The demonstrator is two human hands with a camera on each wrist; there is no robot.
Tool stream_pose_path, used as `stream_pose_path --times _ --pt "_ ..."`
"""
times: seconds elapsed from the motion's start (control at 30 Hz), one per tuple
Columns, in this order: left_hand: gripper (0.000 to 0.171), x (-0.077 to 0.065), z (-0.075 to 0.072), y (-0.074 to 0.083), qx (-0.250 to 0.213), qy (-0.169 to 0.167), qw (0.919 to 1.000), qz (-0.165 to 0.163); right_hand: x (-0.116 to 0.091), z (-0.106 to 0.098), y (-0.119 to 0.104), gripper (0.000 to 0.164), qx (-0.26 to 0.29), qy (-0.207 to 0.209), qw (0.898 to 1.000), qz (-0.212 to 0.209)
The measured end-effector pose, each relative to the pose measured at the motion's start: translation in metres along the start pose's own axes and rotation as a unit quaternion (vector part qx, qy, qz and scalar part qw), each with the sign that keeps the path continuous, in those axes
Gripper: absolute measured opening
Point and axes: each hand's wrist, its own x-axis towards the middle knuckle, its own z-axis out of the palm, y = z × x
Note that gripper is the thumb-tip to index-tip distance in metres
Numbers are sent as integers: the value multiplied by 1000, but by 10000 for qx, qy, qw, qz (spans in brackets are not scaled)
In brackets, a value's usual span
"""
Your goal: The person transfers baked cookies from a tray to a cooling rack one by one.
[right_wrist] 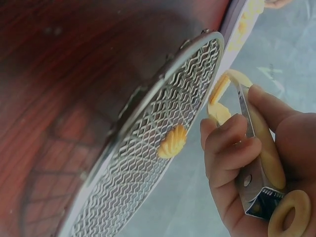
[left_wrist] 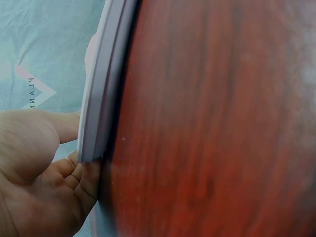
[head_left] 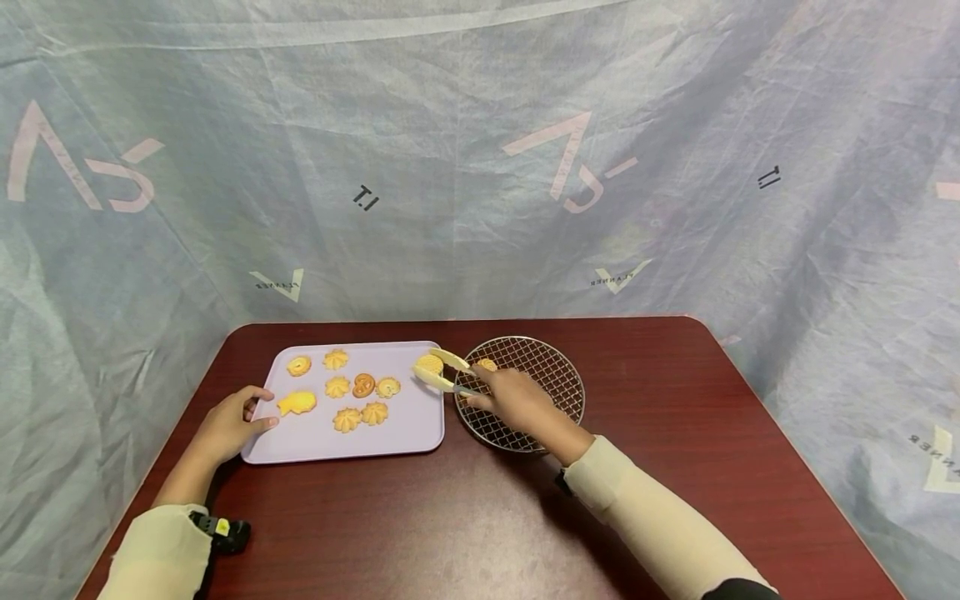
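On the left of the table lies a pale lilac tray [head_left: 412, 433] bearing several cookies, among them a fish-shaped cookie [head_left: 297, 403] and a pretzel-shaped cookie [head_left: 363, 385]. My left hand [head_left: 234, 423] grips the tray's left edge, thumb above and fingers curled at its underside in the left wrist view. My right hand [head_left: 517, 400] holds a pair of tongs [right_wrist: 270, 158] with cream tips and metal arms. Between the tips is a round cookie [head_left: 430, 363], over the tray's right edge. Under that hand lies a round wire rack [head_left: 551, 367] with a ridged cookie [right_wrist: 173, 142] on it.
The dark red wooden table [head_left: 495, 517] has rounded far corners. Grey printed fabric [head_left: 450, 167] hangs behind it and along both sides. The tray and the rack lie close side by side. A black device [head_left: 228, 536] is strapped to the left wrist.
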Motion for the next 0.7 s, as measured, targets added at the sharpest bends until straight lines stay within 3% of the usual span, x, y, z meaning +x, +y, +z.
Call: stream_pose_path --times 0.7 --pt "41 0 -1 1 9 -6 10000 -16 -15 -7 22 69 -121 148 9998 14"
